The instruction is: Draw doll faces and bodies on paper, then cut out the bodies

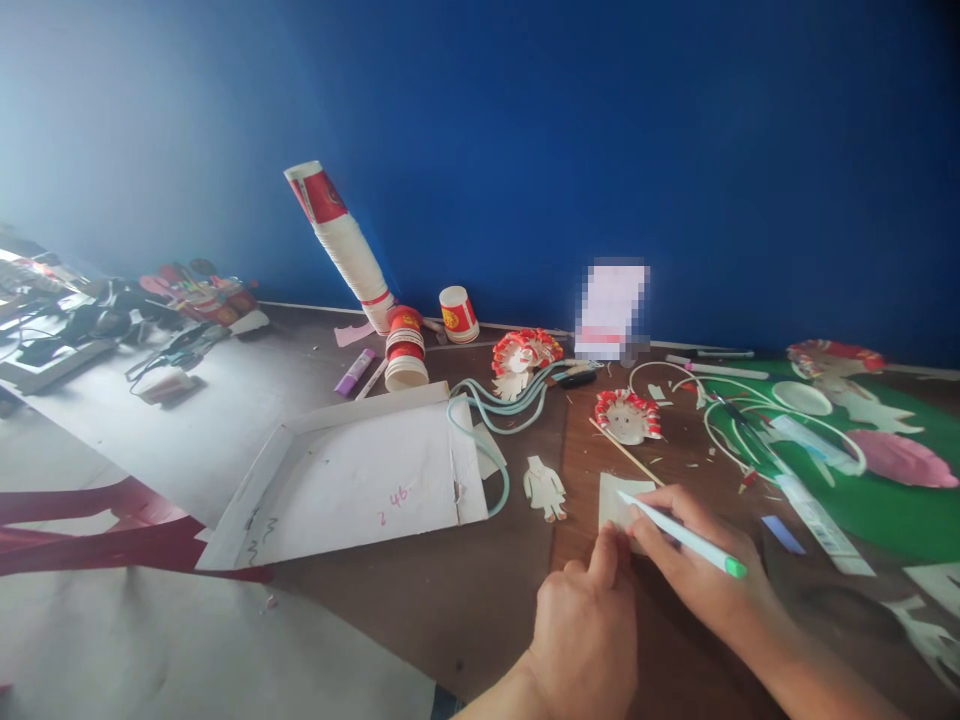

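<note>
My right hand grips a white pen with a green end, its tip resting on a small piece of white paper on the brown table. My left hand has its fingers curled and pins the paper's near edge with thumb and fingertip. A small paper doll cut-out lies just left of the paper. Beyond it a paper face with a red cup-strip fringe lies on a thin wooden stick.
A flat white cardboard box lid lies to the left, with a tilted stack of paper cups and single cups behind it. Light tubing, a green sheet with paper scraps, and a red chair surround the spot.
</note>
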`<state>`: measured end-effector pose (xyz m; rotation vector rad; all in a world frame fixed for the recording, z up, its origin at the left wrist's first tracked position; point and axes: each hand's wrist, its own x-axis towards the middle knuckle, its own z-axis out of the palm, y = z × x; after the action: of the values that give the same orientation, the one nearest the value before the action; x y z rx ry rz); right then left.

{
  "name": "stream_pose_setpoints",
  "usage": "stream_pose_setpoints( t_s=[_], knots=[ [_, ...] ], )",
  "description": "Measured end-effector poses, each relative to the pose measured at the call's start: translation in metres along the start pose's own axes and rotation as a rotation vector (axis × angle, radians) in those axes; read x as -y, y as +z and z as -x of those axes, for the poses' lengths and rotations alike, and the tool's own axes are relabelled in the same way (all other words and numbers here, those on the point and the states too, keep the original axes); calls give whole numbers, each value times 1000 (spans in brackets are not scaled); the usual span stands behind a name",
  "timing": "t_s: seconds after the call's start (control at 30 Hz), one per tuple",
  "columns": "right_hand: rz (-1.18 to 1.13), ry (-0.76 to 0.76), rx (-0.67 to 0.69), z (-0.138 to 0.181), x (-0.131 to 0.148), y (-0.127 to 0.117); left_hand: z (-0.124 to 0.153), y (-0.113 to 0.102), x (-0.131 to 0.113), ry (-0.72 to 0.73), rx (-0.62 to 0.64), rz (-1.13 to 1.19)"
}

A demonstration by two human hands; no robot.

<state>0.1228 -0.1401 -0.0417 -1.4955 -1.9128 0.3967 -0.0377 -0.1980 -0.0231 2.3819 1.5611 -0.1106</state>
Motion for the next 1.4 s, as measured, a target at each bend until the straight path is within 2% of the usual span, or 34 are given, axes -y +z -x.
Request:
stream_pose_setpoints(
  t_s=[0.27, 0.73, 1.03, 1.4],
  knots=[
    [59, -9, -15, 0, -3, 2, 0, 5, 1, -8, -51, 32],
    [70, -19, 1, -3, -1, 2, 2, 4, 0, -2, -39, -8],
    [17, -32, 34, -1, -2, 2, 0, -4, 2, -7, 5, 33],
    [11, -27, 38, 1, -5, 5, 1, -3, 1, -7, -8, -10]
  ],
)
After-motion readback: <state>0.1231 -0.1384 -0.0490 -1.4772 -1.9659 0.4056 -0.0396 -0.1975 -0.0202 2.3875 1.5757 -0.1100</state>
